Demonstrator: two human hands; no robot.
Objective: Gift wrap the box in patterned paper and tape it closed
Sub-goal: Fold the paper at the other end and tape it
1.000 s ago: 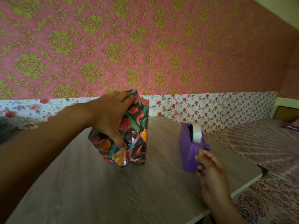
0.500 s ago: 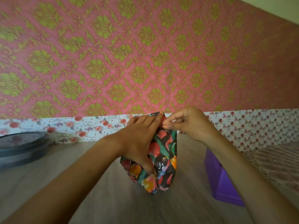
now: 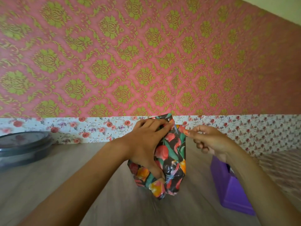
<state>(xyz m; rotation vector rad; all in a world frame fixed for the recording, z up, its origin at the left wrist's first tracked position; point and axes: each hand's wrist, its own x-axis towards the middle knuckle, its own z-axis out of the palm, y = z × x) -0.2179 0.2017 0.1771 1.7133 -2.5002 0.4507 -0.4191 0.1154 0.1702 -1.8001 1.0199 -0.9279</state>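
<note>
Pink damask wallpaper backs the wooden counter [image 3: 65, 176], where the wrapped box [image 3: 172, 154] stands on end at centre, long axis upright. The left hand [image 3: 143, 144] grips it, fingers over its top, thumb low. The right hand [image 3: 210, 141], fingers curled, pinches a faint clear tape strip [image 3: 176, 128] at its top right edge.

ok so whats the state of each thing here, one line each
wrapped box: stands on end on the table, fully covered in patterned paper
left hand: grips the box, fingers over its top, thumb low
right hand: fingers curled, fingertips at the box's upper right edge; what they pinch is unclear
tape dispenser: upright, right of the box, untouched
grey round container: far left, seemingly lidded
</note>
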